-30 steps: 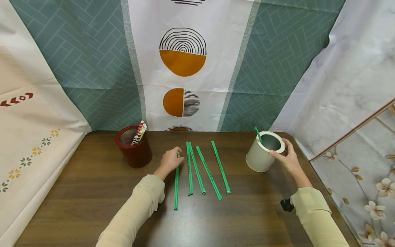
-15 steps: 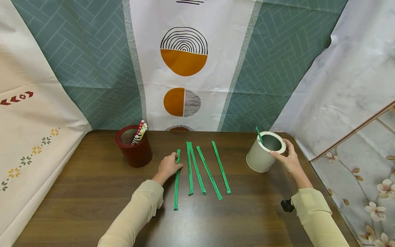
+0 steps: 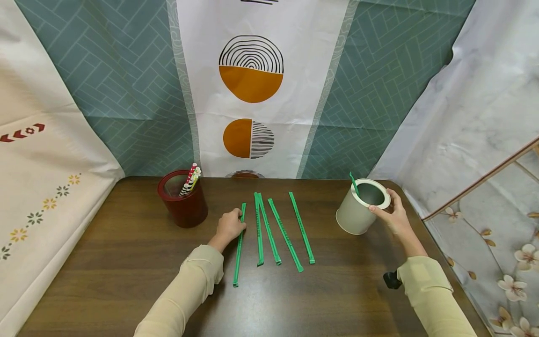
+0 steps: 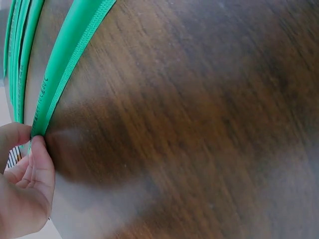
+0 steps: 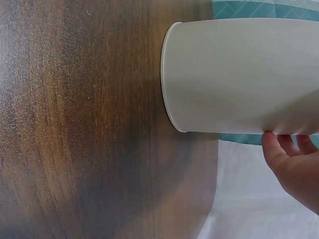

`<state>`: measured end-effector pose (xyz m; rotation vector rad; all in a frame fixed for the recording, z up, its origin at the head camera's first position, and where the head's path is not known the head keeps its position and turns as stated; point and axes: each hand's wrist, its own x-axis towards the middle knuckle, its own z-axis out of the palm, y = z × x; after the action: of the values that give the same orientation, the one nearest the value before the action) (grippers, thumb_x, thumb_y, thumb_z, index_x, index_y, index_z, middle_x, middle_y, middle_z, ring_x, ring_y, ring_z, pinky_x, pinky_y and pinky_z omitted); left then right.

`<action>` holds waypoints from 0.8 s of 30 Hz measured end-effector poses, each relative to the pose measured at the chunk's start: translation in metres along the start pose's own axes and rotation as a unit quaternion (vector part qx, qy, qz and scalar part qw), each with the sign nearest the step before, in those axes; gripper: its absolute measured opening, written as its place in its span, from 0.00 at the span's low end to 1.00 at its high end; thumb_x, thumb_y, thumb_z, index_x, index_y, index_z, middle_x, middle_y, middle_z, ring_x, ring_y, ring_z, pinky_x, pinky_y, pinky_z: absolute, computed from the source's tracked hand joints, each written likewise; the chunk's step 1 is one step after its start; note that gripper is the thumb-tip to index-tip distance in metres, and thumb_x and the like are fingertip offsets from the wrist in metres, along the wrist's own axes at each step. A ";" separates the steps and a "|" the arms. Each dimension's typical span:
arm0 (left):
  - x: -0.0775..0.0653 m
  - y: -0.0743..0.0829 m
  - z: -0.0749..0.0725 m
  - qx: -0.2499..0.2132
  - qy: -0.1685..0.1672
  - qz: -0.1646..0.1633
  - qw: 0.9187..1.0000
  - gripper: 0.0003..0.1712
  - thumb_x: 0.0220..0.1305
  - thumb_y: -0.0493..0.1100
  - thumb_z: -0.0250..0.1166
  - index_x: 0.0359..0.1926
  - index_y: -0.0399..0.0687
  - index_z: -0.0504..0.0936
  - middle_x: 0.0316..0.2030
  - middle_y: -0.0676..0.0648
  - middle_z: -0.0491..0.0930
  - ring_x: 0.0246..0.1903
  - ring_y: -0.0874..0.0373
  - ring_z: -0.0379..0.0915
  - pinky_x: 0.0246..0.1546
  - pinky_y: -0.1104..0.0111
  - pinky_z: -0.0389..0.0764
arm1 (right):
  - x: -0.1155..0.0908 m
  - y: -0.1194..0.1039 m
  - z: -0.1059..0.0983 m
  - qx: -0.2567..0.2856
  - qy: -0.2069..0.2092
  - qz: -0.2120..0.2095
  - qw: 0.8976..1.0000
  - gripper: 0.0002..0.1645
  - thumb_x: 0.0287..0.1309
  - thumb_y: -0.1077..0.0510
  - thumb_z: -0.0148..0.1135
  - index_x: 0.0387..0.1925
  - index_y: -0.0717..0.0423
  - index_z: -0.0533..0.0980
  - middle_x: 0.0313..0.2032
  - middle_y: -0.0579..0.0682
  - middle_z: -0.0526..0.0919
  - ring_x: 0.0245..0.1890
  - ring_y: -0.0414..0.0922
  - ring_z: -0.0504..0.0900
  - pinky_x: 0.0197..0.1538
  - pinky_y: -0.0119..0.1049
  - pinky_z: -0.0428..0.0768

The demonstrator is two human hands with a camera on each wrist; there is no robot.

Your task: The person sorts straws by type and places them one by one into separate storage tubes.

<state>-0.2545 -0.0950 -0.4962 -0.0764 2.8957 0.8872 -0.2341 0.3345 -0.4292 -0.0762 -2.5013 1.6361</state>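
Note:
My left hand point(image 3: 230, 226) pinches a green wrapped straw point(image 3: 237, 262) near its far end. In the left wrist view, thumb and fingers close on the end of that straw point(image 4: 70, 50), whose wrapper bears dark print and a seam. Several more green wrapped straws point(image 3: 285, 236) lie spread to the right of this hand. At the right, my right hand point(image 3: 393, 215) grips an off-white canister point(image 3: 353, 217) by its rim and side. One green wrapped straw point(image 3: 353, 184) sticks out of its mouth. The right wrist view has fingertips against the wall of the canister point(image 5: 234, 74), which stands on the table.
A dark red canister point(image 3: 187, 213) holding patterned straws point(image 3: 191, 181) stands at the back left of the brown wooden table point(image 3: 126, 262). Behind the table hangs a patterned teal and white cloth point(image 3: 290, 93). Light cloths border both sides.
My left hand has drawn back slightly from the straw's far tip and now pinches it. The straw's near end has swung a little left. The right hand stays on the canister.

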 end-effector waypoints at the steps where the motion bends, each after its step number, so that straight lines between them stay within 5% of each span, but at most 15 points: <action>1: 0.000 0.000 0.000 -0.001 0.001 0.001 1.000 0.18 0.51 0.41 0.61 0.45 0.43 0.74 0.26 0.48 0.77 0.24 0.55 0.71 0.23 0.67 0.71 | 0.000 0.000 0.000 0.000 0.000 -0.001 1.000 0.46 0.52 0.62 0.59 0.65 0.62 0.42 0.57 0.58 0.57 0.45 0.31 0.62 0.40 0.13 0.65; 13: -0.002 0.005 -0.009 -0.004 0.017 0.026 1.000 0.16 0.50 0.40 0.60 0.42 0.40 0.74 0.25 0.49 0.78 0.25 0.56 0.73 0.31 0.61 0.73 | 0.001 0.000 0.000 0.005 -0.002 -0.002 1.000 0.47 0.52 0.61 0.59 0.65 0.63 0.42 0.57 0.57 0.57 0.45 0.30 0.62 0.40 0.13 0.65; 24: -0.002 0.032 -0.035 -0.026 0.020 0.070 0.997 0.20 0.52 0.39 0.59 0.48 0.39 0.73 0.28 0.48 0.78 0.23 0.59 0.71 0.32 0.63 0.71 | 0.000 0.000 0.000 0.017 -0.003 -0.003 1.000 0.46 0.52 0.61 0.60 0.65 0.61 0.43 0.56 0.56 0.58 0.44 0.31 0.63 0.40 0.13 0.66</action>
<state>-0.2586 -0.0881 -0.4500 0.1064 2.9454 0.9948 -0.2344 0.3345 -0.4292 -0.0604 -2.4738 1.6781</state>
